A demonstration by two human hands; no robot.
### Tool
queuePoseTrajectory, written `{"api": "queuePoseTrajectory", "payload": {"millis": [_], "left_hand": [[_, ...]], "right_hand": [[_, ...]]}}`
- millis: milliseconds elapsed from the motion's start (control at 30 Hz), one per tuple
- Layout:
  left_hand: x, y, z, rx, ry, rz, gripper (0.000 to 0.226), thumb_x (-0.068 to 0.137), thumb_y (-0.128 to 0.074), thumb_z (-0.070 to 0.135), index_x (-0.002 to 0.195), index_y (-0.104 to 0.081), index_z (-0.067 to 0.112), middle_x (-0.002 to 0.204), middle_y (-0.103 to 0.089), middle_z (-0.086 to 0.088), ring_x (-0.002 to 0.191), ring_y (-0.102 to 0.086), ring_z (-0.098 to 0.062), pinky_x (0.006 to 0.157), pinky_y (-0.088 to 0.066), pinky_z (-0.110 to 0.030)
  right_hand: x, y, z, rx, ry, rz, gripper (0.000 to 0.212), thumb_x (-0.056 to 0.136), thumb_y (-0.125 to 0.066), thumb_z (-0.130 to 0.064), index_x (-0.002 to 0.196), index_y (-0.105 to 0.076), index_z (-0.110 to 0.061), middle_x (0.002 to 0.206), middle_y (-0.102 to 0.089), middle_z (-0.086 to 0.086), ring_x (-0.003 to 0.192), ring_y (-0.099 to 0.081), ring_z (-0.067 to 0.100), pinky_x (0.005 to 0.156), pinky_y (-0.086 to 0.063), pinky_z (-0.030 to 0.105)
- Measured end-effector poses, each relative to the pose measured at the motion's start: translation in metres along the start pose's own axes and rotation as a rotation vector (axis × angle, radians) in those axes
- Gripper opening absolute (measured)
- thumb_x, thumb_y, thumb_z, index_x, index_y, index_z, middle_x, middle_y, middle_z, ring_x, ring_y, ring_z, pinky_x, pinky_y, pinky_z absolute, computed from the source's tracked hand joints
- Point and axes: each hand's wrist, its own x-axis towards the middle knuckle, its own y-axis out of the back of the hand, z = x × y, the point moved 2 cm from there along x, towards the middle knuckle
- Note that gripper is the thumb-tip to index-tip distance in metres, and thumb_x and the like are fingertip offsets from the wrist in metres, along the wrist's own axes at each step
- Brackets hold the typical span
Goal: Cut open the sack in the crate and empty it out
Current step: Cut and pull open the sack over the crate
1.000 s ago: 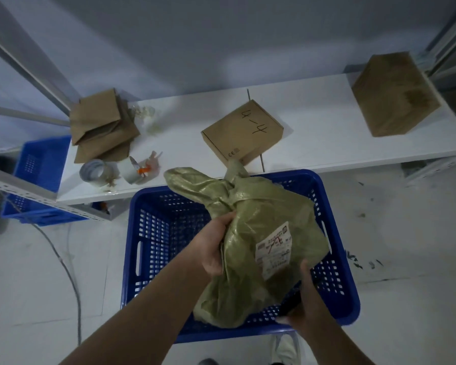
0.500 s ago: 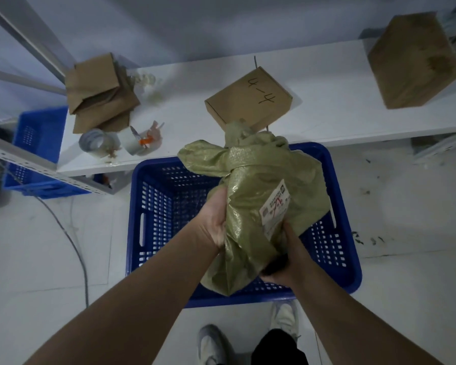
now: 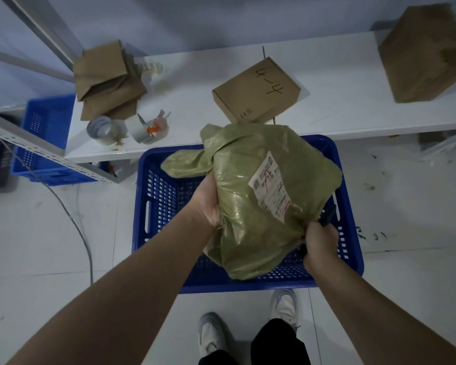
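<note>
An olive-green woven sack (image 3: 250, 206) with a white shipping label (image 3: 270, 187) hangs lifted above a blue slatted plastic crate (image 3: 158, 204) on the floor. My left hand (image 3: 208, 204) grips the sack's left side. At the sack's lower right corner, my right hand (image 3: 319, 241) pinches the fabric and also holds a dark object (image 3: 327, 216), whose kind I cannot tell. The sack's knotted top points toward the shelf.
A low white shelf (image 3: 327, 83) behind the crate carries a cardboard box marked 4-4 (image 3: 256, 90), a larger box (image 3: 424, 54), flattened cardboard (image 3: 108, 80), tape rolls (image 3: 102, 130) and an orange-handled cutter (image 3: 153, 126). A second blue crate (image 3: 45, 138) and a cable (image 3: 71, 219) are at left. My shoes (image 3: 248, 325) stand near the crate.
The sack rose higher out of the crate and turned so its label faces up. My right hand shifted from the sack's lower middle out to its lower right corner.
</note>
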Motion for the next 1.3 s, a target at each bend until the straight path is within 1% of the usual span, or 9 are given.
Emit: {"api": "queuePoseTrajectory", "payload": {"millis": [267, 533, 633, 767, 867, 933, 1000, 1167, 1300], "left_hand": [[-0.004, 0.022, -0.003, -0.028, -0.162, 0.521, 0.048, 0.099, -0.035, 0.046, 0.130, -0.053, 0.013, 0.117, -0.060, -0.005, 0.096, -0.056, -0.019, 0.053, -0.054, -0.033], [-0.032, 0.053, -0.002, 0.085, -0.483, 1.459, 0.055, 0.091, -0.049, 0.039, 0.134, -0.040, 0.006, 0.135, -0.048, -0.013, 0.122, -0.049, -0.033, 0.101, -0.038, -0.045], [-0.026, 0.050, 0.006, 0.378, -0.542, 1.283, 0.052, 0.087, -0.056, 0.024, 0.133, -0.042, 0.002, 0.133, -0.049, -0.017, 0.122, -0.050, -0.034, 0.100, -0.042, -0.041], [0.001, 0.037, 0.001, 0.360, -0.213, 0.829, 0.054, 0.089, -0.051, 0.036, 0.133, -0.049, 0.004, 0.126, -0.059, -0.014, 0.112, -0.059, -0.035, 0.090, -0.051, -0.040], [0.005, 0.025, -0.007, 0.600, -0.206, 1.011, 0.071, 0.080, -0.055, 0.047, 0.133, -0.039, 0.002, 0.133, -0.050, -0.019, 0.118, -0.050, -0.034, 0.101, -0.043, -0.043], [-0.003, 0.016, -0.010, 0.953, -0.451, 1.190, 0.048, 0.087, -0.058, 0.032, 0.123, -0.042, 0.005, 0.131, -0.047, -0.017, 0.116, -0.046, -0.030, 0.094, -0.042, -0.038], [-0.001, 0.002, -0.012, 1.060, -0.618, 0.962, 0.026, 0.092, -0.051, 0.027, 0.112, -0.053, 0.010, 0.125, -0.054, -0.013, 0.103, -0.053, -0.024, 0.084, -0.045, -0.036], [0.023, -0.049, -0.017, 0.914, -0.001, 0.428, 0.097, 0.065, -0.050, 0.078, 0.137, -0.046, 0.013, 0.138, -0.047, -0.013, 0.118, -0.051, -0.035, 0.099, -0.043, -0.045], [0.037, -0.043, -0.001, 0.754, -0.028, 0.541, 0.028, 0.090, -0.053, 0.034, 0.101, -0.060, 0.009, 0.107, -0.059, -0.015, 0.095, -0.059, -0.029, 0.082, -0.050, -0.036]], "right_hand": [[-0.042, -0.024, -0.055, 0.014, 0.215, -0.120, 0.023, 0.079, -0.049, 0.004, 0.092, -0.064, -0.008, 0.082, -0.065, 0.007, 0.070, -0.060, 0.022, 0.065, -0.052, 0.033], [-0.066, -0.033, -0.077, -0.022, 0.221, 0.001, 0.020, 0.079, -0.046, 0.002, 0.070, -0.051, -0.015, 0.063, -0.050, -0.001, 0.051, -0.043, 0.014, 0.051, -0.036, 0.025], [-0.070, -0.030, -0.073, -0.076, 0.245, 0.004, 0.017, 0.082, -0.048, 0.003, 0.076, -0.050, -0.013, 0.066, -0.049, 0.000, 0.052, -0.044, 0.014, 0.051, -0.037, 0.025], [-0.076, -0.029, -0.065, -0.133, 0.283, -0.073, 0.018, 0.087, -0.050, 0.003, 0.081, -0.049, -0.015, 0.070, -0.046, 0.000, 0.055, -0.043, 0.013, 0.052, -0.035, 0.027], [-0.075, -0.030, -0.068, -0.167, 0.319, -0.097, 0.032, 0.086, -0.051, 0.004, 0.072, -0.039, -0.022, 0.068, -0.040, -0.002, 0.053, -0.037, 0.012, 0.050, -0.032, 0.026], [-0.074, -0.029, -0.072, -0.195, 0.345, -0.111, 0.033, 0.086, -0.051, 0.005, 0.072, -0.037, -0.021, 0.068, -0.038, -0.002, 0.053, -0.035, 0.012, 0.050, -0.032, 0.026], [-0.074, -0.029, -0.075, -0.216, 0.373, -0.145, 0.033, 0.085, -0.052, 0.005, 0.073, -0.036, -0.021, 0.068, -0.037, -0.003, 0.053, -0.034, 0.012, 0.051, -0.031, 0.025], [-0.088, -0.038, -0.078, -0.344, 0.432, -0.355, 0.026, 0.088, -0.054, 0.002, 0.084, -0.047, -0.023, 0.075, -0.050, -0.005, 0.066, -0.050, 0.007, 0.049, -0.038, 0.012], [-0.093, -0.044, -0.081, -0.438, 0.412, -0.516, 0.029, 0.090, -0.055, -0.003, 0.075, -0.041, -0.023, 0.070, -0.046, 0.000, 0.060, -0.047, 0.014, 0.052, -0.039, 0.020]]}}
